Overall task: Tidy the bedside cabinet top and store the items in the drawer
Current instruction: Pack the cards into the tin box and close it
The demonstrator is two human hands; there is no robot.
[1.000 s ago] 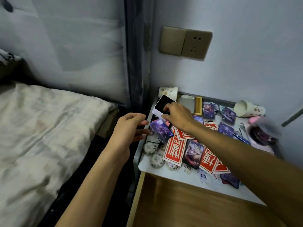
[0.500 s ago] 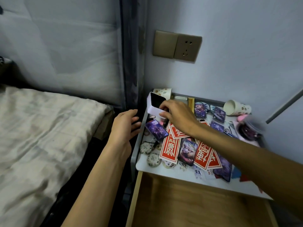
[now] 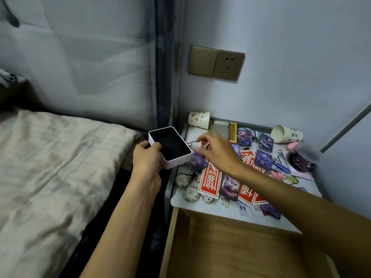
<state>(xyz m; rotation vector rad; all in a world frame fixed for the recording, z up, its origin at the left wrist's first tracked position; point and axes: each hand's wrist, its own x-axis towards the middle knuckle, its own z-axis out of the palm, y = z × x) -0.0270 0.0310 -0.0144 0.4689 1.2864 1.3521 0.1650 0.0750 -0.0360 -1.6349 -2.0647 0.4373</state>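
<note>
Grips white box [image 3: 176,161] by its near corner in left hand [image 3: 147,159]; right hand [image 3: 217,153] just beside that grip, grasp unreadable.

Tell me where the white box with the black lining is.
The white box sits left of centre in the head view, gripped by the left hand over the bedside cabinet's left edge, in front of the back-left paper cup.

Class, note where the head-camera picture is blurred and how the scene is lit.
Head view: motion blur smears the right hand and the round container at far right; the white box in the left hand is sharp; light is dim, bluish, without glare.
</note>
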